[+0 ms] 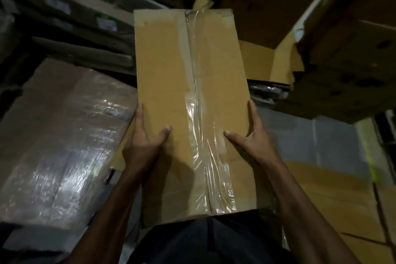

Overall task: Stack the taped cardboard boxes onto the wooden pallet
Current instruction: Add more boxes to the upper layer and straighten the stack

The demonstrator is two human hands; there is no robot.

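Dark clothing (205, 240) of the person fills the bottom centre of the frame, and the near end of the taped cardboard box (171, 96) rests against it. Fingers (140, 109) of the left hand (145, 141) lie flat along the left long edge of the box, with the thumb pressed on its top face. The right hand (252, 137) does the same on the right long edge, its thumb pointing toward the clear tape seam (199, 113) that runs down the middle of the top. Both hands are spread and pressed on the box from two sides, so the box is held between them, in the centre of the frame.

To the lower left stands a large carton wrapped in shiny plastic film (53, 135). To the lower right lie more cardboard boxes (334, 199), and torn cardboard pieces (285, 60) are at the upper right.

As for progress, this box seems to be carried, not yet set down. I cannot judge how many boxes are already stacked.

No wooden pallet can be clearly made out; dark brown surfaces at the upper right could be wood, but the dim light and blur do not allow me to say. The underside of the box and the fingertips below its edges are hidden.
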